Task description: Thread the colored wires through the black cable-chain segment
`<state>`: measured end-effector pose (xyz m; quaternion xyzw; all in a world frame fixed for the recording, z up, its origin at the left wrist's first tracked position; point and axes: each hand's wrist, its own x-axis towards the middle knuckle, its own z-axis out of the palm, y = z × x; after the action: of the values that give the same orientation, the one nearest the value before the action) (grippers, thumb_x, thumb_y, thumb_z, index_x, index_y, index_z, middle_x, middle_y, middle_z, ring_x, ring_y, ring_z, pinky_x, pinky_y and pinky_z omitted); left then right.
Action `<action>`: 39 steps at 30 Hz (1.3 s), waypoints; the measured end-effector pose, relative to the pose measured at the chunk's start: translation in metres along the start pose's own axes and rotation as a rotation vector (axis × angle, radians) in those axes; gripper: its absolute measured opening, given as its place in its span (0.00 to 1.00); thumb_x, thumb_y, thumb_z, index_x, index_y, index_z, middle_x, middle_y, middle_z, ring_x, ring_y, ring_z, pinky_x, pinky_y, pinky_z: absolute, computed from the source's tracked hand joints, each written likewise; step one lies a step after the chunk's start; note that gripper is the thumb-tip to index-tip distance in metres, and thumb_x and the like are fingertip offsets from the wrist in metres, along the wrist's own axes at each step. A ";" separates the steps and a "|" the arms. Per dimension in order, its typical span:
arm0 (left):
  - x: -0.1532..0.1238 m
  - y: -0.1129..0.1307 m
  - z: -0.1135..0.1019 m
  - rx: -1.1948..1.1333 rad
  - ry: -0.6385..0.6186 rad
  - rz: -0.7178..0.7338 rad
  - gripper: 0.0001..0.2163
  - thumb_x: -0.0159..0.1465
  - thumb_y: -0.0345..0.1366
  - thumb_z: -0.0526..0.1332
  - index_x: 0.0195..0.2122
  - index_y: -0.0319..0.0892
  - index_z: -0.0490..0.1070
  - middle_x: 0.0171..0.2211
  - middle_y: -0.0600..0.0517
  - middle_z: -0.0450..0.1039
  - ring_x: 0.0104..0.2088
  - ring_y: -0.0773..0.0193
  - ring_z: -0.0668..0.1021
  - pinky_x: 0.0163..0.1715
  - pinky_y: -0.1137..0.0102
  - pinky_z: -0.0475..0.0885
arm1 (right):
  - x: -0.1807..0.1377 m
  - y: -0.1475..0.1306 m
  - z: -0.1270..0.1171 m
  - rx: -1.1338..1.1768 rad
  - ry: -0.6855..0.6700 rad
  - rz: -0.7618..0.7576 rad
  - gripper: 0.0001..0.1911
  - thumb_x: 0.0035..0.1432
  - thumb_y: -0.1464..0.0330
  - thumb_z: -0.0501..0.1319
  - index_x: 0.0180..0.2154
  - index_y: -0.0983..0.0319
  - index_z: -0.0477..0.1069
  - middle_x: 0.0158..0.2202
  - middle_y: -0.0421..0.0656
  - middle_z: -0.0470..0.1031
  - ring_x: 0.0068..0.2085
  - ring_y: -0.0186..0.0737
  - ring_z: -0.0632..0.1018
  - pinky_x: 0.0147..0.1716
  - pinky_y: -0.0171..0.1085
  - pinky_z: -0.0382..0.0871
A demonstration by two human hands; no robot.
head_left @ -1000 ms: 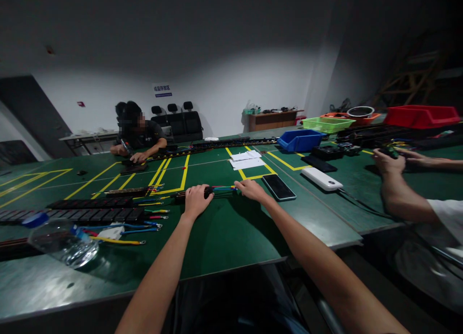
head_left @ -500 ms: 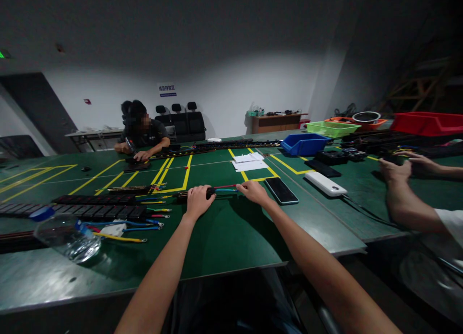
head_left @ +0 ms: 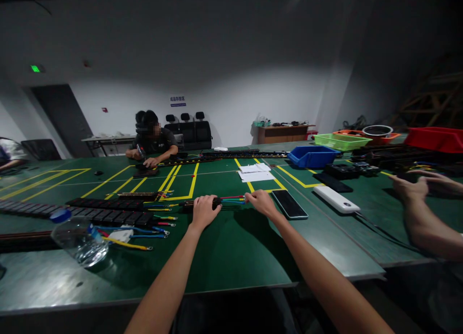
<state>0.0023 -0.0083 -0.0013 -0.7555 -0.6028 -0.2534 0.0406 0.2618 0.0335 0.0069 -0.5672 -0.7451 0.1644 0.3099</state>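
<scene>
My left hand [head_left: 205, 211] is wrapped over a dark, narrow part lying on the green table, with its black end showing beyond my fingers. From that end, thin red, blue and green wires [head_left: 232, 199] run to the right. My right hand [head_left: 260, 202] is closed in a pinch at the far tips of these wires; the tips themselves are hidden by my fingers. To the left lie black segmented cable chains [head_left: 119, 216], from which coloured wires with ring terminals [head_left: 144, 233] stick out. A smartphone [head_left: 289, 204] rests just right of my right hand.
A clear water bottle [head_left: 81, 240] lies tilted at left. White papers [head_left: 256, 172], a white power bank [head_left: 336, 200] with a cable, and a blue bin [head_left: 313, 157] stand beyond. Another person's hands [head_left: 412, 187] work at right; a co-worker [head_left: 154, 143] sits across the table.
The view has shifted, so everything appears slightly further right and lower. My hands keep their places on the dark part and the wires, where more strands now show apart.
</scene>
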 end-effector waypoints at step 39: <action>0.005 0.002 -0.003 0.031 -0.016 0.019 0.18 0.68 0.49 0.58 0.54 0.47 0.73 0.51 0.48 0.78 0.53 0.51 0.77 0.59 0.53 0.66 | -0.002 -0.003 -0.002 -0.194 -0.052 -0.094 0.29 0.69 0.52 0.52 0.26 0.61 0.79 0.23 0.44 0.73 0.24 0.36 0.68 0.26 0.36 0.48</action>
<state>0.0040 -0.0058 0.0040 -0.7624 -0.5997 -0.2379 0.0498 0.2618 0.0303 0.0096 -0.5547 -0.7910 0.0915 0.2414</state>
